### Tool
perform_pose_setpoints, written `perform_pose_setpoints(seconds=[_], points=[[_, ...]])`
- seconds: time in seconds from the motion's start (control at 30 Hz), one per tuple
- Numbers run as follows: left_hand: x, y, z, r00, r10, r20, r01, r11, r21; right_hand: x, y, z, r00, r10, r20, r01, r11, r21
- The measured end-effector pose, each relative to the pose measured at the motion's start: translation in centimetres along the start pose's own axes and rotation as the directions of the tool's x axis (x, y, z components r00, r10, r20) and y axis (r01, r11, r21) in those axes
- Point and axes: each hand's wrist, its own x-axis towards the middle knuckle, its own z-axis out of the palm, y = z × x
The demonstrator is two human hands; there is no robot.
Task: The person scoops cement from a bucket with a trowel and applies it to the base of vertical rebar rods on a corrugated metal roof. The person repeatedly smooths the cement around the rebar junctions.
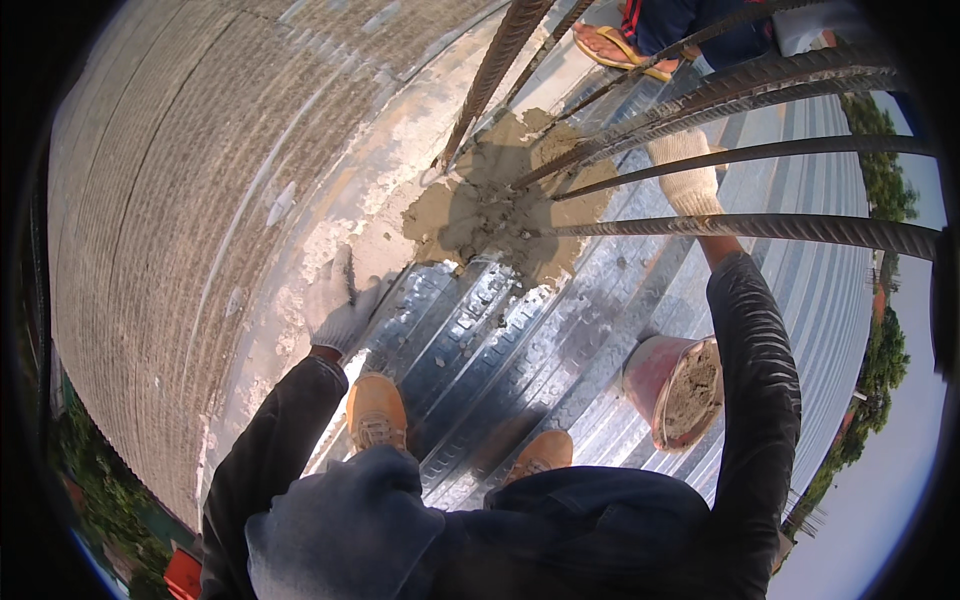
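Note:
My left hand (338, 308), in a pale knit glove, rests with fingers apart on the whitish ledge (385, 232) at the foot of the wall. To its right, grey-brown wet mortar (490, 215) lies in a patch around the bases of several ribbed steel bars (700, 225). My right hand (680, 165), also gloved, is beyond the nearest bar, at the right side of the mortar. It looks closed, with a small tan piece beside it; the bars partly hide the fingers, and what they grip does not show clearly.
A reddish bucket of mortar (645, 375) stands tilted by my right forearm. Corrugated metal decking (480, 350) lies underfoot, dotted with mortar. A textured wall (190, 200) rises at left. Another person's sandalled foot (610, 45) is at the top. My tan shoes (378, 410) stand on the deck.

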Motion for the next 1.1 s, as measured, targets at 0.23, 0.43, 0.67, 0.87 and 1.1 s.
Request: perform_pose_setpoints(seconds=[0.23,0.43,0.67,0.87,1.1], points=[[0.1,0.4,0.7,0.992,0.100,-0.074,-0.103,0.994,-0.046,-3.7,3.6,-0.1,0.999,-0.036,-0.008,0.035,0.997,-0.068],[-0.1,0.0,0.5,0.993,0.078,-0.083,-0.085,0.994,-0.076,-1.2,2.5,-1.5,0.972,0.150,-0.181,-0.142,0.988,0.056],[0.1,2.7,-0.5,1.000,0.027,0.011,-0.026,0.995,-0.093,-5.3,1.5,0.7,0.976,0.021,-0.217,-0.020,1.000,0.007],[0.3,0.6,1.0,0.996,0.072,-0.061,-0.071,0.997,0.015,-12.0,1.2,-0.4,0.893,0.448,0.049,-0.390,0.715,0.580],[-0.2,1.6,0.7,0.997,0.058,-0.051,-0.059,0.998,-0.008,-23.7,-4.1,-9.7,0.654,0.008,0.757,-0.731,-0.251,0.634]])
